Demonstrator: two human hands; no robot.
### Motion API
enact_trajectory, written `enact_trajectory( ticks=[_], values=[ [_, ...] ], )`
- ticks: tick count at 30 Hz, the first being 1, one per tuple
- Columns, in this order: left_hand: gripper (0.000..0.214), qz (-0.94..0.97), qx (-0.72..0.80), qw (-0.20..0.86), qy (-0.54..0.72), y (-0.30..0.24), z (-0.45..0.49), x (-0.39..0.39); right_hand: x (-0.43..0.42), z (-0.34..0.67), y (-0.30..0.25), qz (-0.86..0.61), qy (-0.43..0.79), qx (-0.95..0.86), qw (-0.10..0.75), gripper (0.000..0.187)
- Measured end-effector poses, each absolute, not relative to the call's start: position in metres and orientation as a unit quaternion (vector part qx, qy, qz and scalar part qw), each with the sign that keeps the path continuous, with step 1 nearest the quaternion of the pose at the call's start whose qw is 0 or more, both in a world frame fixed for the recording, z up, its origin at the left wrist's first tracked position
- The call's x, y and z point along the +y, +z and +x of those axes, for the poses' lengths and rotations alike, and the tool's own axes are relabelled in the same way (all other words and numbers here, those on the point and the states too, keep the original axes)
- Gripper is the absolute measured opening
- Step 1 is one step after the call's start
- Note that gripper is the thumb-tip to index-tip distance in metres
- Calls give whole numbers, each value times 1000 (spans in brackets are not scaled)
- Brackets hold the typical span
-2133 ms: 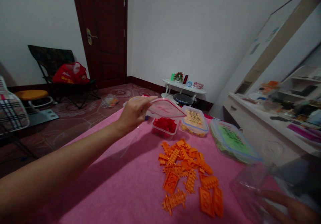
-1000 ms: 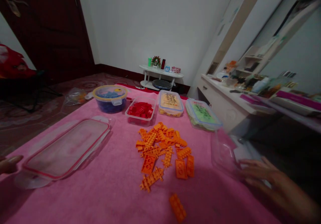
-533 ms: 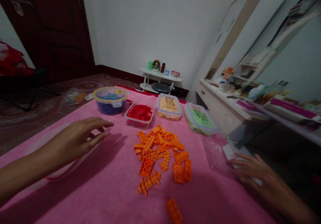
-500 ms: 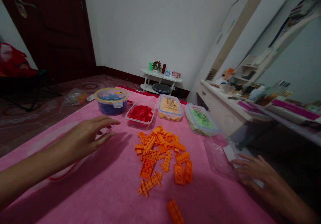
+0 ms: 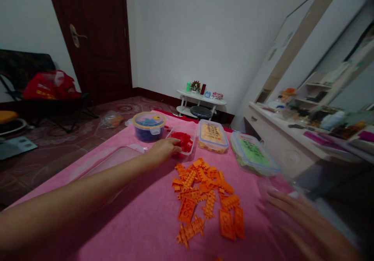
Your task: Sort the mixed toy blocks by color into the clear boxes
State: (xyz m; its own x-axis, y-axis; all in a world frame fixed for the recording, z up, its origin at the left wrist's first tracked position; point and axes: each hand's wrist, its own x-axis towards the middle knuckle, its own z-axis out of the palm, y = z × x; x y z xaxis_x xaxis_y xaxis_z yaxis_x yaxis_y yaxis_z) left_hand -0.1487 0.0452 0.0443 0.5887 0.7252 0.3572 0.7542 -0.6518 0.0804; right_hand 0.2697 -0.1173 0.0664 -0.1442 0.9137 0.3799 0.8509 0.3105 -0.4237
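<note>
My left hand [image 5: 163, 152] is at a clear plastic container [image 5: 187, 158], its fingers curled over the near left rim. Red toy bricks [image 5: 182, 141] lie inside that container. Below my left forearm a clear lid with a pink rim [image 5: 101, 164] rests on the cloth. My right hand [image 5: 312, 222] is smeared by motion at the right edge, its fingers stretched apart. A see-through tray [image 5: 270, 189] lies beside it, partly blurred. Between the hands spreads a loose heap of orange toy bricks [image 5: 204, 187].
A round lidded tub [image 5: 149, 134] with blue pieces stands back left. Lidded boxes of light orange [image 5: 213, 136] and green [image 5: 255, 154] pieces stand along the far right. Pink cloth [image 5: 140, 222] covers the table. A white dresser [image 5: 277, 136] is at the right.
My left hand has moved forward and right from above the lid to the container of red bricks. My right hand is now blurred by motion. The view has turned left.
</note>
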Motion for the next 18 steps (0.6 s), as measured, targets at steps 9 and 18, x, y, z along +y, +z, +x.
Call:
enact_trajectory(
  ticks=[9, 18],
  values=[
    [32, -871, -411, 50, -265, 56, -145, 18, -65, 152, 49, -543, 396, -591, 447, 69],
    [28, -902, -311, 120, -274, 77, -91, -38, -47, 101, 70, -350, 635, -413, 551, 37]
  ],
)
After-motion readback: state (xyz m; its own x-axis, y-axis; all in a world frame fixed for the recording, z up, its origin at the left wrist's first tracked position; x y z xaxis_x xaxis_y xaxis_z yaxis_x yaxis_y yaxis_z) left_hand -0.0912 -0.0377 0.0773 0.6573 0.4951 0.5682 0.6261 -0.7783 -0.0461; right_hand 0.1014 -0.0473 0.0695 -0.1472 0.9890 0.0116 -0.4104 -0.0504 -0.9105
